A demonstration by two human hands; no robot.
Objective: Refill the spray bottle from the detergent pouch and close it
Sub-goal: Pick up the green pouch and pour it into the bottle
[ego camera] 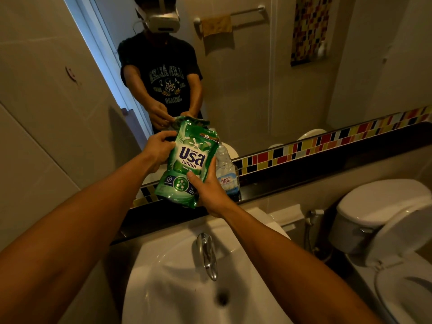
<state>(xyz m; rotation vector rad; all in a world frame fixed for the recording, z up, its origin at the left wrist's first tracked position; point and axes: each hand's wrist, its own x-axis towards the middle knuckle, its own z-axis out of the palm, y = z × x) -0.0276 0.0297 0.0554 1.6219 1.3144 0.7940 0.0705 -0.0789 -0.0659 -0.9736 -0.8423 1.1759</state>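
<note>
A green detergent pouch (188,161) is held upright above the black ledge, just in front of the mirror. My left hand (158,150) grips its upper left edge. My right hand (209,191) holds its lower right side, thumb across the front. Behind the pouch stands a clear plastic bottle (226,169) with a blue and white label, on the ledge, partly hidden by the pouch; I cannot see its top or any spray head.
A white sink (168,286) with a chrome tap (208,256) lies right below my arms. The black ledge (304,176) runs along the mirror with a coloured tile strip. A toilet (385,230) with its lid up stands at the right.
</note>
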